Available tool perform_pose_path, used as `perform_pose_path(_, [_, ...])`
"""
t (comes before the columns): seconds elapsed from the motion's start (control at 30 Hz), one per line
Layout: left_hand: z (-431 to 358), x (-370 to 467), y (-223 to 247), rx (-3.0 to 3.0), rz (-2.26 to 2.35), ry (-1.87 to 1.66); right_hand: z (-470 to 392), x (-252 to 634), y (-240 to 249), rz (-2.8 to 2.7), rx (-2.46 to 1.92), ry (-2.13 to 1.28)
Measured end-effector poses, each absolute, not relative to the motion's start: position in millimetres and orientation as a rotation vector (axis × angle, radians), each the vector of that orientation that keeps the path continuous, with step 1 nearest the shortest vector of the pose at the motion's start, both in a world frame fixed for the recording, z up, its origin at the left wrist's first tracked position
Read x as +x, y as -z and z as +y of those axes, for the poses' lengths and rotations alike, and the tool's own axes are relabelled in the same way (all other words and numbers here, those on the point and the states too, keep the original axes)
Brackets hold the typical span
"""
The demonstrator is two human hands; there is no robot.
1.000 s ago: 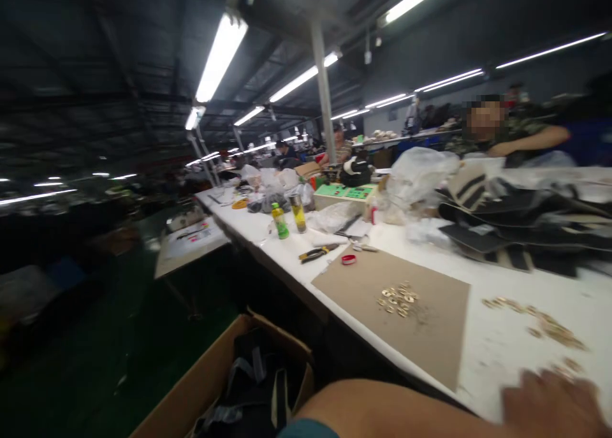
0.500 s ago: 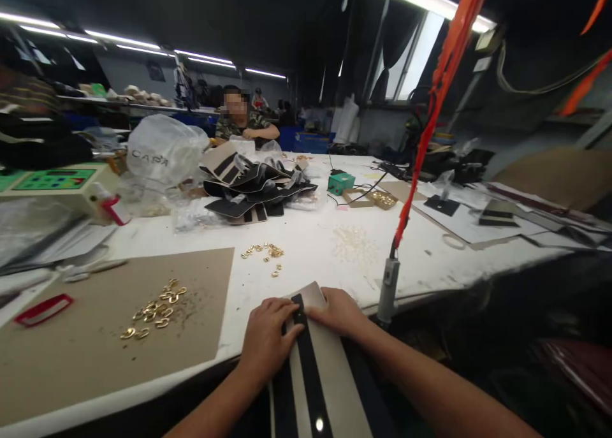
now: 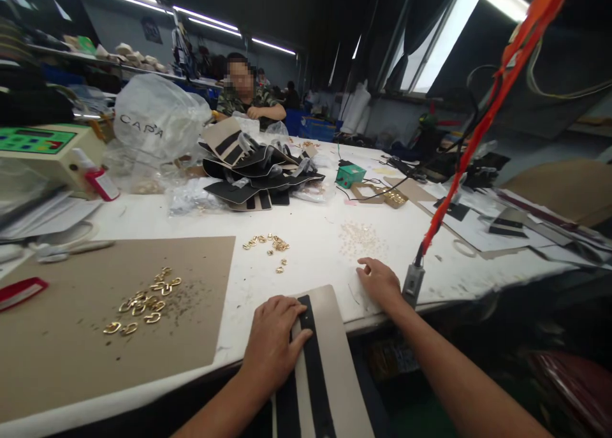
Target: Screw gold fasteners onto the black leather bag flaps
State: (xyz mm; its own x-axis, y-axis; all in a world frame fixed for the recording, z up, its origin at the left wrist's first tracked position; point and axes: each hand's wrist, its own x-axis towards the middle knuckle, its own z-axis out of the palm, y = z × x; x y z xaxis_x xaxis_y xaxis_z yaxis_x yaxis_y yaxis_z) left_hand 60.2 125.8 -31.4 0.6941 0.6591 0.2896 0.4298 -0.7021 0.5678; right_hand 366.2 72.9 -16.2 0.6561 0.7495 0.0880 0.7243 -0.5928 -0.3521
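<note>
A long beige panel with black stripes (image 3: pixel 329 342) lies over the table's front edge, its far end on the white top. My left hand (image 3: pixel 275 336) rests on the panel's left side, fingers on a black strip and thumb spread apart. Off the panel, to its right, my right hand (image 3: pixel 380 284) is over the table with its fingers curled, just in front of a scatter of small pale pieces (image 3: pixel 361 239). Whether its fingertips hold anything is too small to tell.
Gold rings (image 3: pixel 143 304) lie on a brown board (image 3: pixel 191 349) at left, more gold pieces (image 3: pixel 270 241) beside it. A grey connector (image 3: pixel 413 284) hangs on an orange-wrapped cord at right. Farther back are stacked black panels (image 3: pixel 258 176), a green box (image 3: pixel 350 175) and a seated person (image 3: pixel 248 100).
My right hand has let go of the panel and moved right and forward, towards the pale pieces. My left hand has stayed on the panel. The view has shifted a little.
</note>
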Motion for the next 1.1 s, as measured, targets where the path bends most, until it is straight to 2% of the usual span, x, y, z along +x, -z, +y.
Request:
perform_pose_path(0.3, [124.7, 58.6, 29.8, 2.4, 0.849, -0.638, 107.3, 368.7, 19.7, -1.236, -2.583, -0.092])
perform_pose_path(0.6, [120.4, 57.7, 26.4, 2.36, 0.849, -0.646, 84.4, 359.3, 24.6, -1.419, -2.464, -0.272])
perform_pose_path(0.9, [117.3, 61.2, 16.0, 2.357, 0.886, -0.591, 80.4, 348.2, 13.7, -1.634, -2.413, -0.097])
perform_pose_path(1.1, [114.7, 61.1, 20.8, 2.38, 0.887, -0.615, 63.6, 321.0, 3.2, -1.649, -2.222, -0.091])
